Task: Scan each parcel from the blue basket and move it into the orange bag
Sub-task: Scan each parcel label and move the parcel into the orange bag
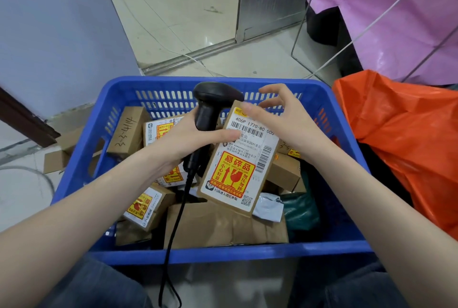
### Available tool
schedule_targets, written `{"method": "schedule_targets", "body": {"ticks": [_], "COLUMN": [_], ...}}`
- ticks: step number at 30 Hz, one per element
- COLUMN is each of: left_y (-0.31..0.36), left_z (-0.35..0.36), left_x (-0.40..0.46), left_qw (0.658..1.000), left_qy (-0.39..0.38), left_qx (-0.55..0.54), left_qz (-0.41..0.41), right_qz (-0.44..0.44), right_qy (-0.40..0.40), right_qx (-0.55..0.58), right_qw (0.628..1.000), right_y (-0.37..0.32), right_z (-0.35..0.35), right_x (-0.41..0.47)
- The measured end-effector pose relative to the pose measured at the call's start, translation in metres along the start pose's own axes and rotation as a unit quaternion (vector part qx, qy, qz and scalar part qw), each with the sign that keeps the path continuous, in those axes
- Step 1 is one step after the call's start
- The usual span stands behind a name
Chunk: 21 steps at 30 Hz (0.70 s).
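Knees in dark trousers (94, 285) sit nearest, tight against the blue basket (223, 254), which holds many cardboard parcels. To its right lies the orange bag (401, 139). Above the basket a labelled parcel (241, 159) is raised; it bears a fragile sticker and looks light and stiff, best taken by its edges. Left hand (195, 138) is wrapped round the scanner (210, 107), thumb on the parcel. Right hand (285, 116) has fingers spread at the top edge, contact unclear.
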<state>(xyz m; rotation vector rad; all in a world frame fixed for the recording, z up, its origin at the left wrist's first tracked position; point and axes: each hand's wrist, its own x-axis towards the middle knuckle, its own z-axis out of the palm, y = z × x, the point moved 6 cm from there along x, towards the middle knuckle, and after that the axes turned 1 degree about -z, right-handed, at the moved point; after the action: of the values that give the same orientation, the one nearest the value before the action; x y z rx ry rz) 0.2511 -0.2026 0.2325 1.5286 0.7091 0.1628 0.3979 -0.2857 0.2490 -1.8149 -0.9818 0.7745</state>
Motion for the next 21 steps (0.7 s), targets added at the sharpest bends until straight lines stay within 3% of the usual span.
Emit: {"method": "schedule_targets", "body": {"ticks": [7,10,13,21], "left_y": [0.002,0.007,0.009,0.006], "left_z": [-0.007,-0.013,-0.015,-0.022], "left_x": [0.002,0.001,0.001,0.005], "left_qw": [0.997,0.992,0.988,0.981], "left_qy": [0.059,0.086,0.092,0.111], "left_qx": [-0.059,-0.089,-0.123,-0.162], "left_qz": [0.011,0.019,0.031,0.007], "right_qz": [0.097,0.109,0.097,0.087], "right_qy": [0.041,-0.044,-0.147,-0.239], "right_qx": [0.165,0.265,0.283,0.363], "right_qw": [0.981,0.957,0.943,0.897], "right_y": [0.007,0.006,0.004,0.005], "right_z": [-0.005,0.005,0.017,0.027], "right_x": [-0.001,-0.003,-0.007,-0.010]}}
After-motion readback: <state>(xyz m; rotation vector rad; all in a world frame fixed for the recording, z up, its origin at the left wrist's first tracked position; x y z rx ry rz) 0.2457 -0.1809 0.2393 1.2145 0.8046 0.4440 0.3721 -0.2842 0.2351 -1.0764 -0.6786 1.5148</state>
